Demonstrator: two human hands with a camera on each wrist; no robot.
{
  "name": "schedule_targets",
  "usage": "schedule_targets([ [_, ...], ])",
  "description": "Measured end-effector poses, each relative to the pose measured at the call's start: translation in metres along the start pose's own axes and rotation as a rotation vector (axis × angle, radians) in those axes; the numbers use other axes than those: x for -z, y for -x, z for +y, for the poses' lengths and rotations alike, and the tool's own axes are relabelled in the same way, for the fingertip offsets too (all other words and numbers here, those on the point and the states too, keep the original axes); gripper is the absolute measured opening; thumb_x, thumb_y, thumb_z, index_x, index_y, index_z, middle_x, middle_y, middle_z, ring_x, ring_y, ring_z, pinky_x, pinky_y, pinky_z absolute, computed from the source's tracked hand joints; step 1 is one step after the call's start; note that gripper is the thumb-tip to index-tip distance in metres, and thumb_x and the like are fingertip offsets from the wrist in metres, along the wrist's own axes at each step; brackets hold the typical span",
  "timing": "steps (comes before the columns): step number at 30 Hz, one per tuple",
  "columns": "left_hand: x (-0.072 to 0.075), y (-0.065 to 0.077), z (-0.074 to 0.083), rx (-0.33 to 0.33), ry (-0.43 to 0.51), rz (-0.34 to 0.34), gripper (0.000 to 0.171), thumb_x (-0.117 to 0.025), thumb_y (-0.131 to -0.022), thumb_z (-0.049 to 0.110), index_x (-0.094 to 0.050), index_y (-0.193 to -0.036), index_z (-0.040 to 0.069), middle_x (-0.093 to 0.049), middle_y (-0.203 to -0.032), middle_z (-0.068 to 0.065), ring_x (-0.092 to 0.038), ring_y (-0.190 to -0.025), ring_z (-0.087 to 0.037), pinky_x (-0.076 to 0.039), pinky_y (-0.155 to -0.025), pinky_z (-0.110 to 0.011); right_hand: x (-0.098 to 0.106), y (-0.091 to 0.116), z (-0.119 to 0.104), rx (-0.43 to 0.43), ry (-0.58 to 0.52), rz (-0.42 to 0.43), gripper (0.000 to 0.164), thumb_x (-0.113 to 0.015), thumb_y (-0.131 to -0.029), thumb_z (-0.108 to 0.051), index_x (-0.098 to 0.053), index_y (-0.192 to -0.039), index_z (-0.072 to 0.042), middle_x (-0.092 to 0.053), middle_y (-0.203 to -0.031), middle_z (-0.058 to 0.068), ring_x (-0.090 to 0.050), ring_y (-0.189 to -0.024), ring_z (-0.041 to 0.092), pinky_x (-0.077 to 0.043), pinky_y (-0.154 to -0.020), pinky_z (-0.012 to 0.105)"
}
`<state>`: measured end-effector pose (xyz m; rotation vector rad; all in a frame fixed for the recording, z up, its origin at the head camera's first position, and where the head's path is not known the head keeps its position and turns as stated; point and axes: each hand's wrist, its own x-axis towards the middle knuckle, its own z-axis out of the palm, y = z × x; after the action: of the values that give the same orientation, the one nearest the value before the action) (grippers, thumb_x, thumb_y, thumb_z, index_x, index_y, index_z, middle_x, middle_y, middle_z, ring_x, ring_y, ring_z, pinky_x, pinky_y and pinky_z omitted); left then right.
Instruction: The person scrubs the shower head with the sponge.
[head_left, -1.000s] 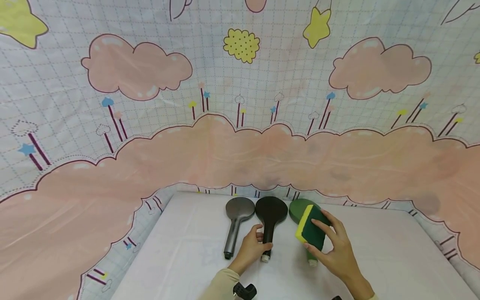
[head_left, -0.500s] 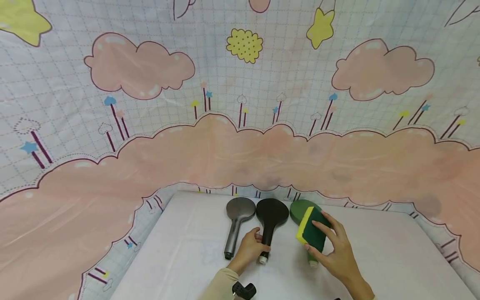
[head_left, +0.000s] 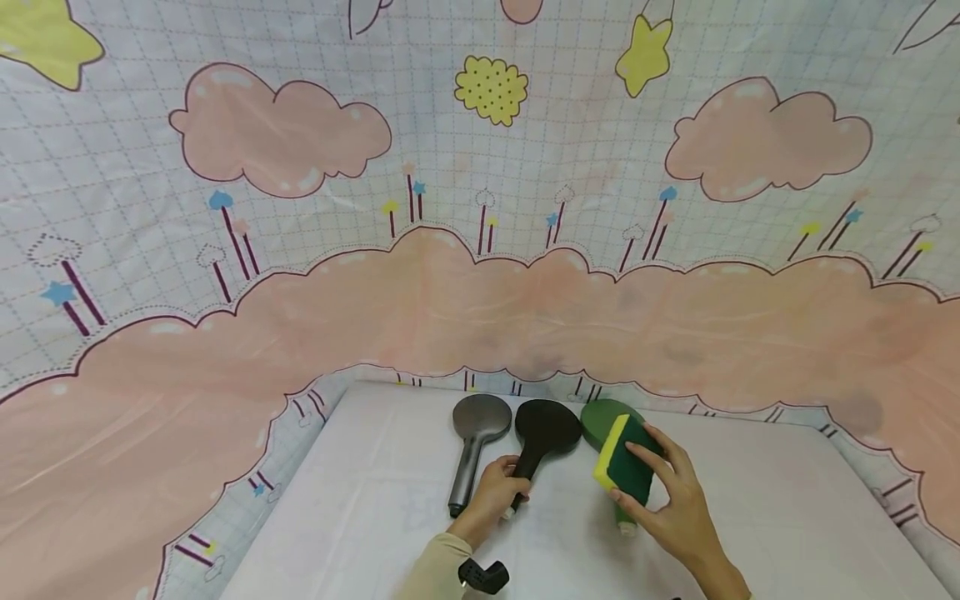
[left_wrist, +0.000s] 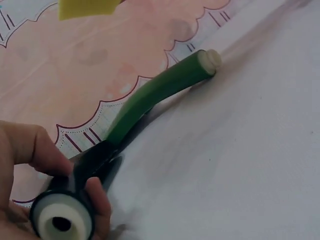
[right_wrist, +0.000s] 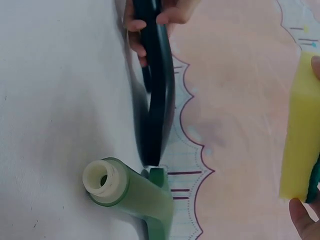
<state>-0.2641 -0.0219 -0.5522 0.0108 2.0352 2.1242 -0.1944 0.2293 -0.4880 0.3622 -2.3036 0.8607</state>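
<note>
My left hand [head_left: 493, 500] grips the handle of the black shower head [head_left: 548, 425], with thumb and fingers on either side. In the left wrist view the pale, hollow end of that handle faces the camera. My right hand [head_left: 681, 504] pinches a sponge [head_left: 628, 458], yellow on one side and dark green on the other, between thumb and fingers. Below the sponge lies a green shower head [head_left: 596, 417], partly covered; its handle with a pale threaded end [right_wrist: 102, 179] shows in the right wrist view. A grey shower head [head_left: 481, 417] lies left of the black one.
The shower heads are on a white table [head_left: 360, 492]. Behind it hangs a patterned cloth backdrop [head_left: 480, 308] with clouds and stars, close to the table's back edge. A black device [head_left: 483, 576] is worn at the left wrist.
My left hand has drawn the black shower head's handle end to the left, so it slants more, and its round head has shifted slightly right. The right hand keeps the sponge nearly still.
</note>
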Motion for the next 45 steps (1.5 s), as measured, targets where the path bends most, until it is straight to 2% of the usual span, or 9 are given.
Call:
schedule_targets([
  [3, 0.000, 0.000, 0.000, -0.008, -0.039, 0.031, 0.047, -0.065, -0.080, 0.000, -0.051, -0.125, -0.008, -0.067, -0.102, -0.016, -0.054, -0.065, -0.013, -0.045, -0.056, -0.024, 0.000, -0.002, 0.000, -0.004, 0.007, -0.002, 0.069, -0.092, -0.063, -0.019, -0.065, -0.127, -0.022, -0.043, -0.149, 0.012, -0.044, -0.122, 0.019, -0.025, -0.094, -0.003],
  [7, 0.000, 0.003, 0.000, -0.034, -0.073, 0.055, 0.046, -0.069, -0.082, 0.002, -0.051, -0.124, -0.005, -0.066, -0.095, -0.013, -0.051, -0.061, -0.013, -0.040, -0.052, -0.024, 0.000, -0.003, 0.001, 0.008, 0.002, 0.010, 0.070, -0.092, -0.062, -0.019, -0.065, -0.126, -0.021, -0.044, -0.149, 0.013, -0.044, -0.121, 0.016, -0.026, -0.094, -0.003],
  [11, 0.000, 0.005, 0.000, -0.064, -0.058, 0.069, 0.045, -0.069, -0.081, 0.001, -0.050, -0.122, -0.004, -0.065, -0.096, -0.012, -0.050, -0.056, -0.011, -0.038, -0.049, -0.022, 0.002, -0.004, 0.000, 0.017, 0.009, 0.019, 0.070, -0.092, -0.061, -0.018, -0.065, -0.126, -0.021, -0.045, -0.148, 0.015, -0.043, -0.121, 0.014, -0.025, -0.094, -0.003],
  [17, 0.001, 0.006, 0.005, -0.113, -0.036, 0.088, 0.048, -0.071, -0.079, 0.000, -0.051, -0.123, -0.004, -0.067, -0.101, -0.015, -0.051, -0.057, -0.009, -0.039, -0.049, -0.021, 0.005, -0.009, -0.004, 0.022, 0.025, 0.011, 0.071, -0.092, -0.063, -0.018, -0.064, -0.128, -0.020, -0.043, -0.149, 0.014, -0.043, -0.123, 0.022, -0.025, -0.095, 0.000],
  [27, 0.002, 0.016, 0.022, -0.186, -0.033, 0.069, 0.056, -0.074, -0.080, 0.000, -0.049, -0.131, -0.005, -0.065, -0.117, -0.022, -0.060, -0.083, -0.011, -0.048, -0.060, -0.021, 0.007, -0.018, -0.010, 0.057, -0.039, 0.061, 0.072, -0.091, -0.060, -0.012, -0.065, -0.127, -0.017, -0.042, -0.150, 0.016, -0.048, -0.123, 0.037, -0.027, -0.096, -0.001],
  [37, 0.005, 0.027, 0.043, -0.267, -0.043, 0.046, 0.057, -0.074, -0.083, 0.004, -0.049, -0.133, -0.002, -0.062, -0.124, -0.021, -0.061, -0.101, -0.020, -0.051, -0.071, -0.022, 0.007, -0.025, -0.017, 0.104, -0.067, 0.094, 0.076, -0.091, -0.057, -0.011, -0.064, -0.127, -0.014, -0.046, -0.143, 0.018, -0.046, -0.123, 0.031, -0.028, -0.097, -0.001],
  [45, 0.007, 0.034, 0.051, -0.286, -0.072, 0.057, 0.054, -0.074, -0.083, 0.004, -0.052, -0.132, 0.002, -0.063, -0.124, -0.016, -0.059, -0.111, -0.024, -0.048, -0.086, -0.027, 0.003, -0.029, -0.023, 0.118, -0.058, 0.090, 0.077, -0.091, -0.057, -0.012, -0.062, -0.128, -0.013, -0.044, -0.143, 0.020, -0.044, -0.124, 0.032, -0.027, -0.099, 0.000],
])
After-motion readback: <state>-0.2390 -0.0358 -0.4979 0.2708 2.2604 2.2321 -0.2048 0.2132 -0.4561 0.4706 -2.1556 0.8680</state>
